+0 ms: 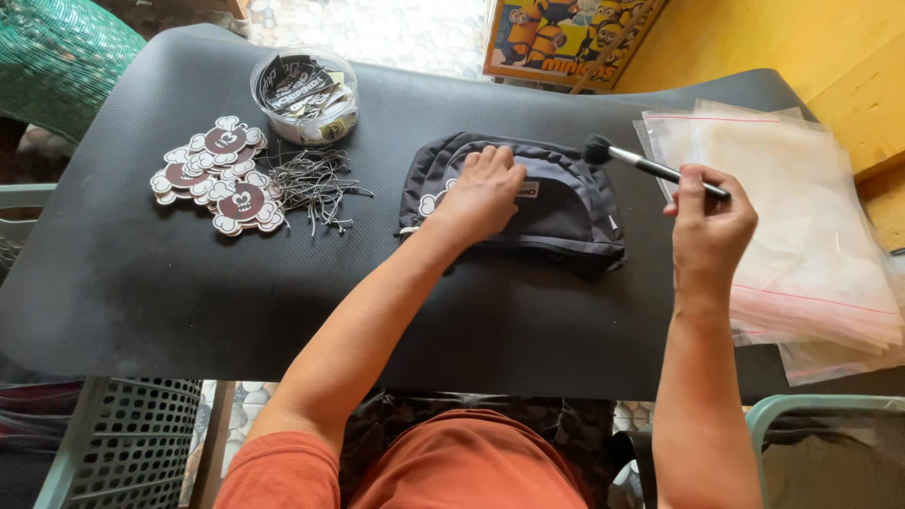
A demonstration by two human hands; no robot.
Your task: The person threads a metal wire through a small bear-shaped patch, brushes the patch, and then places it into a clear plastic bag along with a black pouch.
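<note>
A small black pouch bag (566, 212) lies on the black mat (141, 283) in the middle. My left hand (481, 193) rests flat on its left half, fingers spread, pressing it down. My right hand (709, 226) pinches the handle of a soft black brush (622, 157), whose bristle head hovers just above the bag's upper right corner. A small white and brown patch peeks out from under my left hand at the bag's left edge.
A pile of brown and white cartoon-shaped tags (219, 176) and a bundle of thin strings (316, 184) lie at the left. A clear round tub (304, 94) of printed labels stands behind them. A stack of clear zip bags (801, 245) fills the right side.
</note>
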